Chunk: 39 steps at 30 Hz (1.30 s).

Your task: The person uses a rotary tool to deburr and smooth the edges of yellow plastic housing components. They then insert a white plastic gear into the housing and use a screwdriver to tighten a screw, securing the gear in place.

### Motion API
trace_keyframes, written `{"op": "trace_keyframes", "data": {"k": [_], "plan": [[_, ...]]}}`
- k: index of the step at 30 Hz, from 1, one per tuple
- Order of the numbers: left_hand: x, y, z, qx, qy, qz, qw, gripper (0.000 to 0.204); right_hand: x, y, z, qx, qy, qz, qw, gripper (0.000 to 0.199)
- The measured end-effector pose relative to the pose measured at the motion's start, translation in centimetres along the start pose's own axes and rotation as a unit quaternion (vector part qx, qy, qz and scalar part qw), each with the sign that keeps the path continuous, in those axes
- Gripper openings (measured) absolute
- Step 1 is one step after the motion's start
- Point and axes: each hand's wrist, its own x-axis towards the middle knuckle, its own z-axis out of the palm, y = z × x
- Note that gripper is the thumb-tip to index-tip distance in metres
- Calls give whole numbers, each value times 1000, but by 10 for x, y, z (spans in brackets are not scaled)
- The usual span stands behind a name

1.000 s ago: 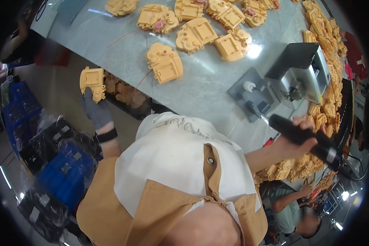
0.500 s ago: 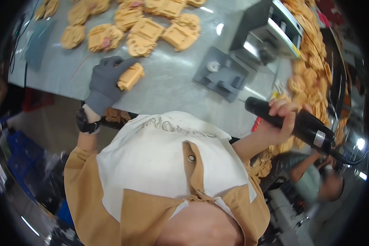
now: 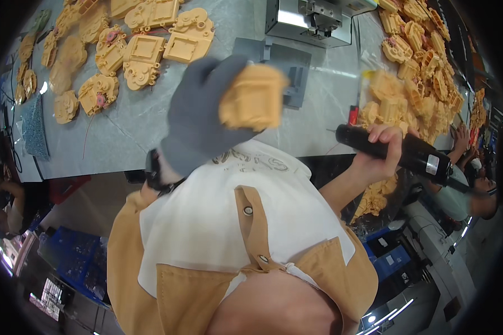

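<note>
My left hand (image 3: 195, 114), in a grey glove, grips a yellow-orange plastic housing (image 3: 258, 97) and holds it up in front of my chest; both are somewhat blurred. Bare-skinned, my right hand (image 3: 381, 149) is wrapped round a black electric screwdriver (image 3: 422, 161), whose thin tip points left and whose cord leaves at the right end. Partly behind the housing, a grey fixture plate (image 3: 300, 70) with raised blocks lies on the table.
Several similar housings (image 3: 142, 58) lie at the far left of the grey table (image 3: 131, 142), some with red wired parts. A metal machine (image 3: 310, 25) stands at the back. Heaped housings (image 3: 425, 72) cover the right side. Other people (image 3: 458, 198) are at the right edge.
My left hand has lifted the housing off the tabletop and brought it rightward, closer to me. The view has shifted. My right hand keeps its hold on the screwdriver.
</note>
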Motion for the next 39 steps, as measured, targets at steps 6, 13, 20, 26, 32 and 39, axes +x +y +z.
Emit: {"op": "trace_keyframes", "data": {"k": [6, 13, 20, 26, 32, 39], "plan": [[58, -10, 58, 300, -146, 62, 940, 86, 4, -2, 4, 37, -40, -40, 998, 45], [45, 13, 49, 104, -61, 126, 985, 71, 30, -2, 26, 72, -74, -98, 990, 49], [29, -1, 46, 121, -91, 85, 985, 65, 93, 23, 109, 97, -146, -174, 969, 42], [11, -28, 64, -30, -66, 21, 997, 75, 105, 51, 133, -33, -208, -161, 964, 43], [16, -43, 69, -50, -40, 50, 997, 82, 63, 29, 113, -49, -195, -83, 976, 43], [11, -47, 71, -63, -12, 55, 996, 80, 15, 10, 107, 7, -236, -82, 968, 40]]}}
